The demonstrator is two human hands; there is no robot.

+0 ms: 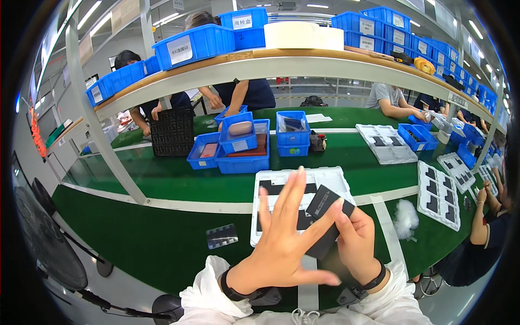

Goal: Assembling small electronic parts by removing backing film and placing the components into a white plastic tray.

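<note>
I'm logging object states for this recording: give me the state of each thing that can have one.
Dark flat piece, gripped and tilted
Left hand, open, fingers spread
Right hand, closed on the piece
White tray, flat, dark parts in it
Patterned sheet, flat on the green table
Clear plastic, crumpled
Blue bin, open-topped, another bin stacked over it
Black tray, up on edge
Fan, running or not, cannot tell

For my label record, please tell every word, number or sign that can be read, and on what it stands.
I copy no wording.
White paper label, large blue plastic bin, upper left: partly blurred.
White paper label, upper blue plastic bin beside it: readable.
Blue plastic bin below: one dark, readable character.
Black flat rectangular piece: pale print, too small.
Other labels: too small.
</note>
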